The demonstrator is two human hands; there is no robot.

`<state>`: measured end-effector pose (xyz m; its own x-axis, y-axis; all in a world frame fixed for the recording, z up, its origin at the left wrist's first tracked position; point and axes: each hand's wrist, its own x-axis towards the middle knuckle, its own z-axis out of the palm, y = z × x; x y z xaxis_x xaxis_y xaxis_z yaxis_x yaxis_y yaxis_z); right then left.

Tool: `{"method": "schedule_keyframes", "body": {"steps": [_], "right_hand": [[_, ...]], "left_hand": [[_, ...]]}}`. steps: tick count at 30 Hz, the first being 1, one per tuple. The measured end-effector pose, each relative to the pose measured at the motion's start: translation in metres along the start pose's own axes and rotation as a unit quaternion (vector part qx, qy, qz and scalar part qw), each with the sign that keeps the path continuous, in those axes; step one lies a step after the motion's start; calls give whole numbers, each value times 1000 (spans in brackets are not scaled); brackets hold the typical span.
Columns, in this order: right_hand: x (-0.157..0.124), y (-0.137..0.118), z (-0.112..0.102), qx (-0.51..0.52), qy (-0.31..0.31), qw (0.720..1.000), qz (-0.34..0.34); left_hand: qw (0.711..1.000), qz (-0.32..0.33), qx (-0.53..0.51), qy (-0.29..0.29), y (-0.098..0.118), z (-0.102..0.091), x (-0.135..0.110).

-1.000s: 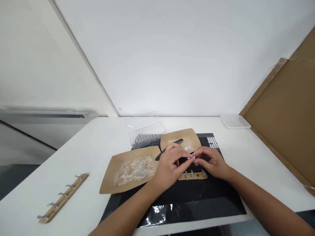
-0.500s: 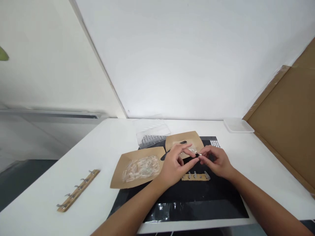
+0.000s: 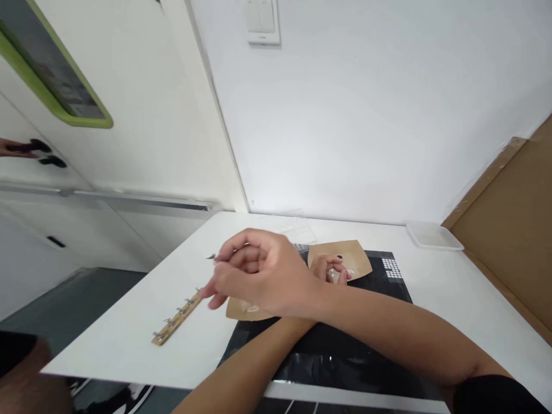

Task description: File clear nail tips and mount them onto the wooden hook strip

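My right hand [image 3: 259, 270] reaches across over my left forearm toward the left. Its thumb and fingers pinch a small thin piece [image 3: 211, 257] above the white table [image 3: 142, 345]. Just below and left of it lies a wooden strip with metal hooks [image 3: 176, 316]. My left hand [image 3: 331, 268] is farther back, partly hidden behind my right arm, with its fingers curled next to the far brown paper tray [image 3: 353, 256]. What it holds cannot be made out. A nearer brown paper tray [image 3: 241, 310] with clear pieces is mostly hidden under my right hand.
A black mat [image 3: 345, 351] covers the table's middle, with a sheet of white dots [image 3: 391, 267] at its far corner. A clear plastic box [image 3: 302, 233] stands behind. A shallow white tray [image 3: 433, 236] and cardboard panel [image 3: 513, 230] are right. Another person's hand [image 3: 12, 148] is on a door handle, far left.
My right hand left the spot over the mat and swung left across my left arm, pinching a small piece. The camera turned left and up. My left hand stayed by the far tray.
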<state>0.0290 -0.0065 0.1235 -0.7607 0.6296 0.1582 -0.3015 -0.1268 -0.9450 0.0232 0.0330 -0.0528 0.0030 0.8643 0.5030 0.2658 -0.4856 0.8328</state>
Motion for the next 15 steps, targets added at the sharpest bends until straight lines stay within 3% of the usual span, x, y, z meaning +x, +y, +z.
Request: {"method": "schedule_keyframes", "body": {"steps": [4,8,15], "right_hand": [[19,13,20,30,-72,996,52],[26,21,19,27,-101,992,73],[11,19,-11,-64,-46,996,47]], "left_hand": [[999,-1,34,33,6,-1,1],[998,26,54,36,14,-2,2],[994,70,82,-7,-2,-3,6]]}}
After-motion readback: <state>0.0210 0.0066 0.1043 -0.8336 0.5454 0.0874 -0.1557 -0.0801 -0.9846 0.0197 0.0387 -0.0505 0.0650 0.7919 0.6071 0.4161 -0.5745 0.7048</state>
